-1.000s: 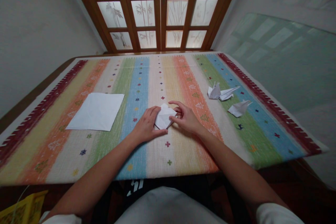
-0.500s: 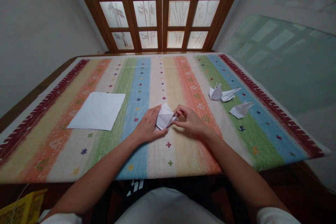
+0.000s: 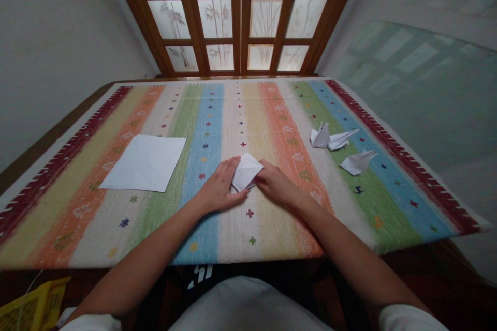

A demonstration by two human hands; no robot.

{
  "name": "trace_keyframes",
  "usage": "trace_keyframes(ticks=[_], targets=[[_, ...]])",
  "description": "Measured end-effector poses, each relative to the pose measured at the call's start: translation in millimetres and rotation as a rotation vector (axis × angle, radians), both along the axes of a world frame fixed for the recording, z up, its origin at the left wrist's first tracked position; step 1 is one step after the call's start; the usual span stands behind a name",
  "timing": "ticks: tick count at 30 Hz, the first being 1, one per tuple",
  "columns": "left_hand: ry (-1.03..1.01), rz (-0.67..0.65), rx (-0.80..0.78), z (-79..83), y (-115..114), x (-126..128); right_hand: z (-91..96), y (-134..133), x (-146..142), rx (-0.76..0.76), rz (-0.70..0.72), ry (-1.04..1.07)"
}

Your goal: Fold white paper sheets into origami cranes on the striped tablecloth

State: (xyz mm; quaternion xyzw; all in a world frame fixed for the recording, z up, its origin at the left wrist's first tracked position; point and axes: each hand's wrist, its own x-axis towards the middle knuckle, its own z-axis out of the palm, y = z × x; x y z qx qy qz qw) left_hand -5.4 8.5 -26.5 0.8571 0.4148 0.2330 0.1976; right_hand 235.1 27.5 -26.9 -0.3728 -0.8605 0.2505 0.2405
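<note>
A small piece of folded white paper (image 3: 247,170) lies low over the striped tablecloth, between my two hands. My left hand (image 3: 220,186) grips its left side, with the thumb along the near edge and the fingers along the far edge. At the paper's right corner is my right hand (image 3: 276,182), its fingers curled in and partly hidden under the paper. Some layers show apart at the near right edge of the paper.
Flat white paper sheets (image 3: 144,163) lie on the left of the tablecloth (image 3: 233,238). Three folded paper cranes (image 3: 320,136) stand to the right. A yellow plastic crate (image 3: 37,305) sits below the table at lower left. Wooden glazed doors (image 3: 240,20) rise beyond the table.
The paper's right flap, pinched and lifted before, now lies as a flatter, pointed corner. My right hand has turned and its fingers have moved under that corner. My left hand keeps its hold.
</note>
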Motion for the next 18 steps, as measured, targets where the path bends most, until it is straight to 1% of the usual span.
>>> trace_keyframes(ticks=[4, 8, 13, 18], targets=[[0.016, -0.001, -0.024, 0.5, 0, 0, -3.1, -3, -3, -0.044, 0.056, -0.017], [0.021, -0.013, -0.056, 0.1, 0, -3, 2.7, -6, -1, -0.024, 0.126, -0.042], [0.006, -0.063, -0.105, -2.8, 2, -10, 13.5, -13, -2, -0.057, 0.137, -0.04], [0.027, -0.105, -0.127, -3.3, 2, -13, 11.3, -17, -8, -0.018, 0.144, -0.064]])
